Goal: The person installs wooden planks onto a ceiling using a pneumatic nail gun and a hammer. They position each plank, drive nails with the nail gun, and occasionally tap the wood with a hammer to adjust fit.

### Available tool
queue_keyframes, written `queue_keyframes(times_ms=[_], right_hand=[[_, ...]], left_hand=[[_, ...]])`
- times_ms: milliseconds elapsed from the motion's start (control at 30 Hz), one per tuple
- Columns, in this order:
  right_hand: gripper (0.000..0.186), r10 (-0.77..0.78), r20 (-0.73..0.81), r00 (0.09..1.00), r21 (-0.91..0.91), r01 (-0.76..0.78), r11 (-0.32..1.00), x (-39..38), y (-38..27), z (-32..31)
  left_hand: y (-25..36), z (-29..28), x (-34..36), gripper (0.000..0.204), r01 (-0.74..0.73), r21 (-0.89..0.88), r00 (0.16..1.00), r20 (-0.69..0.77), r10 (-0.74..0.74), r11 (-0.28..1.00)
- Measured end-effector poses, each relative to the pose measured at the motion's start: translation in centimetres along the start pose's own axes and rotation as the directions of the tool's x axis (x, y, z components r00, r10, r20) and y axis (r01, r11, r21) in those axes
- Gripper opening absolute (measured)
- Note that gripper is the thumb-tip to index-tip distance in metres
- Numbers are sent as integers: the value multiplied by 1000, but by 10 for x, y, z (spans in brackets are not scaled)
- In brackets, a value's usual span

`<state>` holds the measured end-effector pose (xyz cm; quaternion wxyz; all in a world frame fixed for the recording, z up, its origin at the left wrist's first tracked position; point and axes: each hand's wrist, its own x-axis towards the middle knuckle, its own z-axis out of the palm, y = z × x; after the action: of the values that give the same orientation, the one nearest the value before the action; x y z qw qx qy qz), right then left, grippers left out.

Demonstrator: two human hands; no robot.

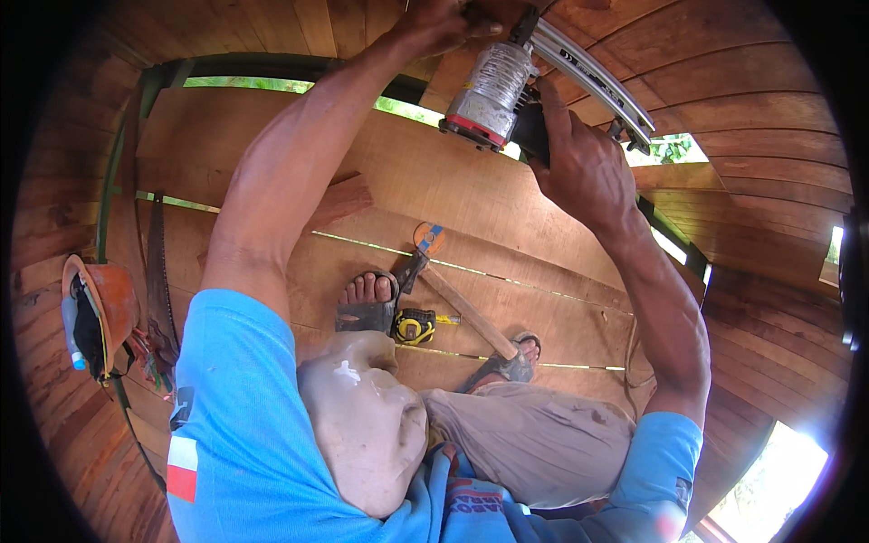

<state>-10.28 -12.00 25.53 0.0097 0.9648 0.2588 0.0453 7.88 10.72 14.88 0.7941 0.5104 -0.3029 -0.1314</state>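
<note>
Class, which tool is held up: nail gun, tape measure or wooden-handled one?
The silver nail gun, raised in the right hand; the tape measure and wooden-handled tool lie by the feet.

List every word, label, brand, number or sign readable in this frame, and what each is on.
Wording is not copied out here, only located.
Blue shirt: lettering on the front, partly lost in folds.
Nail gun: pale marks along its rail, mostly too small to read.
Tape measure: any markings too small.
Orange-and-blue disc: any print too small.
</note>
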Motion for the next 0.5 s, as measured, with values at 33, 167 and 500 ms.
queue_keyframes(times_ms=[33, 167, 500], right_hand=[[92, -3, -4, 1000, -2, 3, 1000, 0, 0, 0], [92, -12, -14, 1000, 0, 12, 1000, 0, 0, 1], [88, 30, -16, 999, -57, -31, 998, 3, 2, 11]], left_hand=[[0, 0, 0, 36, -13, 79, 1000, -14, 15, 997], [1, -1, 0, 39, -47, 270, 997, -41, 60, 962], [9, 5, 1, 35, 18, 516, 992, -117, 50, 856]])
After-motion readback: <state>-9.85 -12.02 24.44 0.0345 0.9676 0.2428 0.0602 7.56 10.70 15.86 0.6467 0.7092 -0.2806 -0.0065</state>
